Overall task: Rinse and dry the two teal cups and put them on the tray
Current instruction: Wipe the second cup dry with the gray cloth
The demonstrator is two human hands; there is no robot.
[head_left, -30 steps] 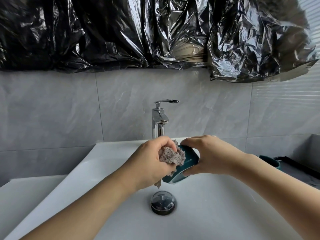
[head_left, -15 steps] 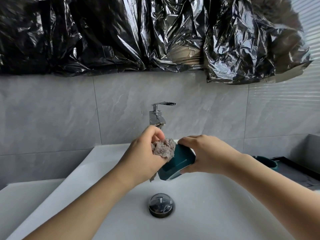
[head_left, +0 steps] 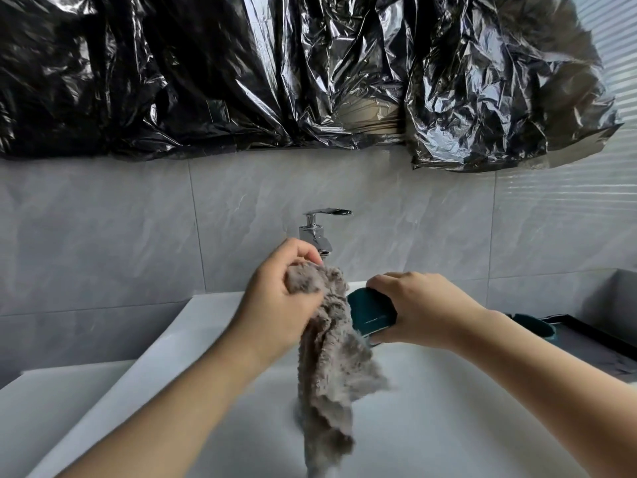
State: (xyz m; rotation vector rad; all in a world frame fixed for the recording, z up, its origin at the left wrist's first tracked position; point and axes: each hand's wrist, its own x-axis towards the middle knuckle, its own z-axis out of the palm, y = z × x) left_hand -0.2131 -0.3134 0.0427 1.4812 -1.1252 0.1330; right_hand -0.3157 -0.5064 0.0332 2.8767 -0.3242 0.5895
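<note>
**Cloth and teal cup held over the white basin**

Head view: the left hand (head_left: 275,305) is raised over the sink (head_left: 448,408), its fingers (head_left: 303,251) curled round the top of a grey fluffy cloth (head_left: 327,367). The cloth hangs down from the fist in a long, loose fold toward the near side of the basin, its lower end blurred. Just to the right, the right hand (head_left: 424,308) grips a teal cup (head_left: 370,313), the fingers bent over its far side and the thumb under it. The cup lies tilted on its side, one end toward the cloth, and the cloth's right edge touches or overlaps that end; which end it is cannot be told.

A second teal cup (head_left: 534,324) stands on the dark tray (head_left: 586,339) at the right edge, on the tabletop beside the sink, partly hidden behind the right forearm. The chrome tap (head_left: 319,232) rises behind the left hand at the far rim of the basin. Grey tiles (head_left: 138,236) cover the wall behind, and crinkled black plastic sheeting (head_left: 241,70) hangs across the upper part of the view.
</note>
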